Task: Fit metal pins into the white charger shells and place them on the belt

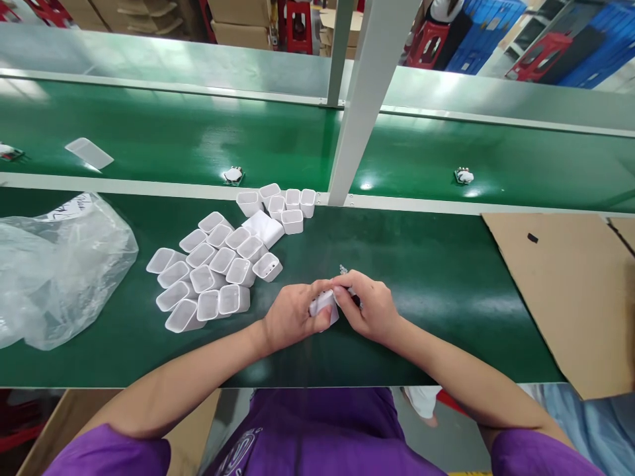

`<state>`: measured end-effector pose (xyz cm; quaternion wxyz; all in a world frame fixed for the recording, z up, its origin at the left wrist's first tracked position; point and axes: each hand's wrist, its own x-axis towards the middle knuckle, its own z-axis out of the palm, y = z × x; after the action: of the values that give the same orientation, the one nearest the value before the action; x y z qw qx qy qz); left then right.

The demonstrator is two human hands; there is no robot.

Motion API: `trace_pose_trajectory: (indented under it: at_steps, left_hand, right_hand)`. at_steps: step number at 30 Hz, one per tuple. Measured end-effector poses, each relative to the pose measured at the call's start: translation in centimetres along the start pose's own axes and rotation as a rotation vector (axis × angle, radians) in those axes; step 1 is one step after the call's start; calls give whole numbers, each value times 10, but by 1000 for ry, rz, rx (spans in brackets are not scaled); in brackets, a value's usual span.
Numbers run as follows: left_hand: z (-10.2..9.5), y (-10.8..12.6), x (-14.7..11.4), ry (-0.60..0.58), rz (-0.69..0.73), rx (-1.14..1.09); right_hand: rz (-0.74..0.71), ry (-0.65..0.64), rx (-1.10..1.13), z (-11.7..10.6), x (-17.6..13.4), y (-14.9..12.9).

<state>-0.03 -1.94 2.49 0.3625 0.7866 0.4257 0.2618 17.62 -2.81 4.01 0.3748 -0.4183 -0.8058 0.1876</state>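
My left hand (292,316) is closed around a small white plastic case (325,304), low over the green bench. Against the case's right side, my right hand (371,307) has its thumb and forefinger pinched together. Bits of a small grey part (343,270) show beside the right fingers; the fingers hide most of it, so I cannot tell its kind. To the left of my hands stand several open white plastic cases (201,279) in a loose group. One case (268,266), nearest my left hand, has small slots in it. A white flat piece (264,228) lies among them.
A clear plastic bag (64,271) lies at the left, and a cardboard sheet (570,291) at the right. A white post (370,79) rises behind the bench. On the green belt beyond are small circuit boards (233,175) and a flat translucent piece (89,153).
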Motion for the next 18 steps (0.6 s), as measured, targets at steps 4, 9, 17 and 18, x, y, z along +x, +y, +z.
trace_pose_trajectory:
  at_steps: [4, 9, 17, 18]
  left_hand:
    - [1, 2, 0, 0, -3, 56]
    - [1, 2, 4, 18, -12, 115]
    - [-8, 2, 5, -59, -211, -223]
    - [-8, 1, 5, -55, -241, -267]
  right_hand:
    - [-57, 20, -38, 3, -1, 1]
    - [-12, -2, -43, 8, -2, 6]
    - [474, -92, 638, 4, 8, 10]
    - [513, -97, 723, 5, 10, 11]
